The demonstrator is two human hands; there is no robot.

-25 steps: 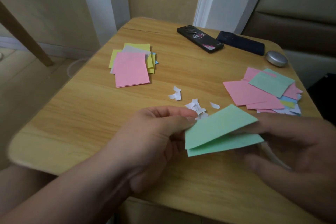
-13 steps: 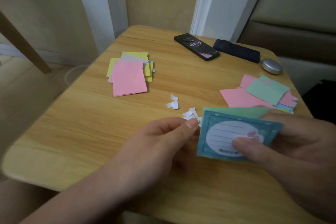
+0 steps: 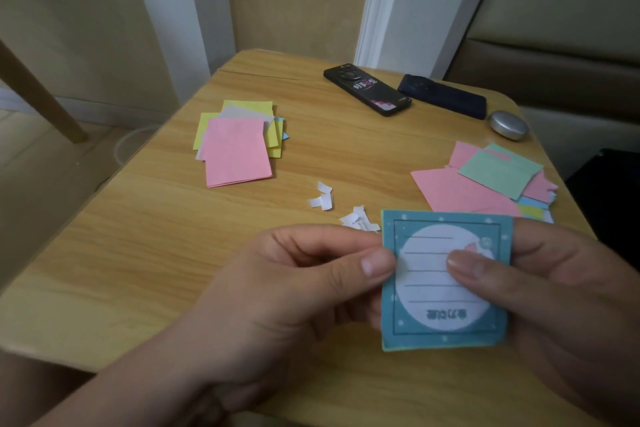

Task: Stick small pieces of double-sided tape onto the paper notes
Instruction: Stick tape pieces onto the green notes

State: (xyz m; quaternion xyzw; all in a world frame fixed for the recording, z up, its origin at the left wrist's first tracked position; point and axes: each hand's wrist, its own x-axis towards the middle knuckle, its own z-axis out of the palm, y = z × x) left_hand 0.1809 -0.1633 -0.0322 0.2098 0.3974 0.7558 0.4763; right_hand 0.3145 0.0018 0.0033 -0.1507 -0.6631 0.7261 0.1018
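I hold a teal printed note [image 3: 446, 322] upright above the table's near edge, its lined white oval facing me upside down. My left hand [image 3: 294, 291] pinches its left edge between thumb and fingers. My right hand [image 3: 561, 291] grips its right side, thumb pressed on the white oval. A yellowish note edge shows behind it. Small white tape backing scraps [image 3: 356, 222] lie just beyond my left hand, with a few more scraps [image 3: 322, 199] further out. No tape roll is visible.
A stack of pink and yellow notes [image 3: 235, 149] lies at the left on the wooden table [image 3: 138, 253]. Another pile of pink and green notes [image 3: 485, 180] sits at the right. Two dark phones [image 3: 367, 88] [image 3: 443, 95] and a silver oval case [image 3: 508, 125] rest at the far edge.
The note was green side up and nearly flat a second ago. It has been turned over and raised, so the teal printed face is toward me, held by both hands.
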